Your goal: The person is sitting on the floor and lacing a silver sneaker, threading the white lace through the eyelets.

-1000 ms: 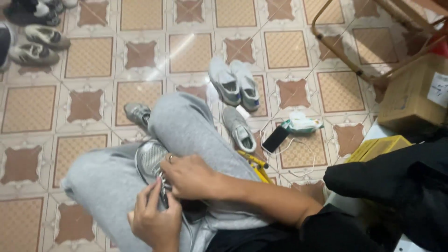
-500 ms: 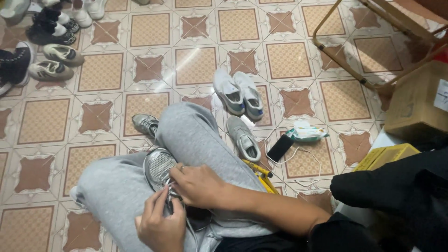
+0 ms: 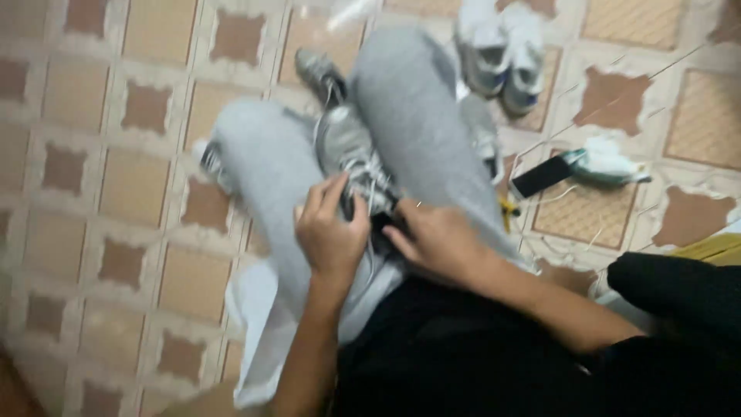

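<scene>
A grey sneaker (image 3: 347,150) with white laces rests between my knees, on my grey trousers (image 3: 421,100). My left hand (image 3: 330,235) grips its near end, fingers curled over the tongue and laces. My right hand (image 3: 438,241) presses against the sneaker's right side, fingers closed on the laces there. The picture is blurred, so the fine grip is hard to read. Another grey sneaker (image 3: 318,71) lies on the floor just beyond my left knee.
A pair of white sneakers (image 3: 500,54) stands on the patterned tile floor at the top right. A black phone (image 3: 542,176) and a crumpled white and teal cloth (image 3: 606,164) lie right of my leg. A yellow object (image 3: 714,249) shows at the right edge.
The camera has swung closer and tilted, so my legs and hands fill the middle. Both hands stay on the grey sneaker; my left hand has shifted up over the laces.
</scene>
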